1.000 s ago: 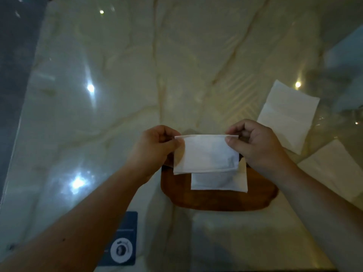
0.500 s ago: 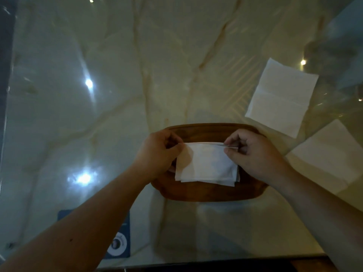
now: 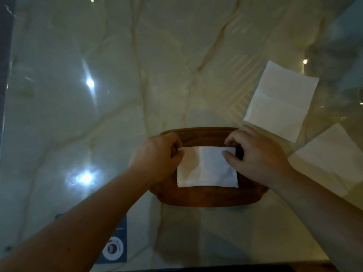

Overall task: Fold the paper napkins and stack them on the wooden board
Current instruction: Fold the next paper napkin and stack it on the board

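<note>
A folded white napkin (image 3: 207,167) lies on the oval wooden board (image 3: 206,196) in the lower middle, on top of another folded napkin whose edge shows at the bottom left. My left hand (image 3: 157,160) pinches its upper left corner. My right hand (image 3: 253,158) grips its upper right corner, thumb on top. An unfolded white napkin (image 3: 280,101) lies flat on the table to the upper right. A second unfolded napkin (image 3: 334,160) lies at the right edge, partly behind my right forearm.
The surface is a glossy marble-patterned table (image 3: 117,95) with bright light reflections. A small dark blue card with a round white logo (image 3: 115,246) sits near the front edge, under my left forearm. A dark strip runs along the table's left side.
Both hands lowered the folded napkin from in front of the board onto the folded napkin lying there, and it now rests flat. The view has also shifted toward the board.
</note>
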The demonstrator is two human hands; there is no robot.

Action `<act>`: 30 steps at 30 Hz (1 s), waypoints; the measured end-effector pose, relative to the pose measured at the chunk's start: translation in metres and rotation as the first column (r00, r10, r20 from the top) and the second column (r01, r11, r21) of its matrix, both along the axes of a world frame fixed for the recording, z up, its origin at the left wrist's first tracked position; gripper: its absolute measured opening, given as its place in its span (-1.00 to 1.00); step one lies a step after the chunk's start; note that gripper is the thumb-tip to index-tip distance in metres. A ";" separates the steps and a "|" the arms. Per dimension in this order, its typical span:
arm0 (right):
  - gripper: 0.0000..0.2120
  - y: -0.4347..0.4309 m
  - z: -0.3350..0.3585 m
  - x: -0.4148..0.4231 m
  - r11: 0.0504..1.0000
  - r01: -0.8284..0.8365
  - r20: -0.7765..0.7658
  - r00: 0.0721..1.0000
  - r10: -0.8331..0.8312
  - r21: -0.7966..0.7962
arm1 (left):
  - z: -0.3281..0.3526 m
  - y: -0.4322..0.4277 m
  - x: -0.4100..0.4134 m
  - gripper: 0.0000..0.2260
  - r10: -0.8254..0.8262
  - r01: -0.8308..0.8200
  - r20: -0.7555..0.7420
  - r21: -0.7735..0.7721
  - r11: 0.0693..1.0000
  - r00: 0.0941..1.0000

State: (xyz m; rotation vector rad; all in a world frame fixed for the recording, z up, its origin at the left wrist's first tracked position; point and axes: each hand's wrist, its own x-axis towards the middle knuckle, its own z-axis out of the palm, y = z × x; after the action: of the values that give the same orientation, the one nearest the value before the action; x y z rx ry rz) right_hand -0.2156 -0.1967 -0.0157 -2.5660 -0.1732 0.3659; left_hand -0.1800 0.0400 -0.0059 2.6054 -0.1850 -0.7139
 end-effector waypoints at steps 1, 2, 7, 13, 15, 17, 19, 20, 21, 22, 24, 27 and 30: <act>-0.82 -0.002 0.001 0.000 1.000 0.003 0.018 1.000 -0.003 -0.024 | 0.000 0.001 0.001 -0.89 -0.048 0.047 0.067 0.025 0.999 0.997; -0.80 -0.005 0.003 0.002 0.999 0.022 0.032 0.999 -0.021 -0.030 | 0.000 0.001 0.004 -0.87 -0.082 0.078 0.127 0.030 0.996 0.989; -0.83 -0.037 0.009 0.021 0.988 0.156 0.057 0.986 -0.155 -0.018 | 0.006 -0.024 0.031 -0.86 -0.147 0.159 0.246 -0.029 0.987 0.958; -0.83 -0.104 0.014 0.059 0.960 0.257 0.058 0.966 -0.252 -0.113 | 0.010 -0.106 0.083 -0.83 -0.288 0.301 0.271 -0.007 0.954 0.918; -0.82 -0.127 0.012 0.070 0.945 0.296 0.062 0.955 -0.290 -0.142 | 0.009 -0.131 0.101 -0.82 -0.327 0.335 0.267 0.015 0.942 0.907; -0.80 -0.148 0.010 0.079 0.926 0.348 0.072 0.937 -0.341 -0.142 | 0.006 -0.157 0.117 -0.82 -0.361 0.368 0.284 0.031 0.929 0.888; -0.75 -0.165 0.005 0.087 0.904 0.396 0.089 0.918 -0.387 -0.163 | 0.000 -0.177 0.130 -0.81 -0.378 0.381 0.279 0.047 0.923 0.883; -0.73 -0.173 0.003 0.091 0.891 0.420 0.098 0.907 -0.409 -0.171 | -0.003 -0.187 0.136 -0.80 -0.387 0.387 0.271 0.055 0.920 0.881; -0.71 -0.180 0.001 0.095 0.882 0.438 0.099 0.899 -0.427 -0.175 | -0.006 -0.196 0.142 -0.79 -0.400 0.397 0.260 0.066 0.916 0.879; -0.69 -0.186 -0.002 0.099 0.876 0.447 0.090 0.894 -0.438 -0.178 | -0.008 -0.204 0.148 -0.78 -0.416 0.410 0.252 0.079 0.909 0.873; -0.66 -0.191 -0.007 0.105 0.878 0.438 0.063 0.899 -0.434 -0.193 | -0.012 -0.216 0.157 -0.76 -0.446 0.433 0.246 0.105 0.895 0.861; -0.63 -0.194 -0.015 0.110 0.881 0.418 0.081 0.908 -0.410 -0.221 | -0.017 -0.230 0.168 -0.75 -0.464 0.449 0.273 0.121 0.886 0.843; -0.68 -0.196 -0.019 0.115 0.886 0.408 0.066 0.912 -0.404 -0.221 | -0.021 -0.243 0.174 -0.68 -0.487 0.467 0.297 0.141 0.873 0.821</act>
State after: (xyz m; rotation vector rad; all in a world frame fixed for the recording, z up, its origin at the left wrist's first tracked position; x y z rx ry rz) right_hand -0.1007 -0.3930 -0.0347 -2.7425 0.4245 0.2106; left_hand -0.0058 -0.2033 -0.0266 2.7430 -0.9626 -0.4358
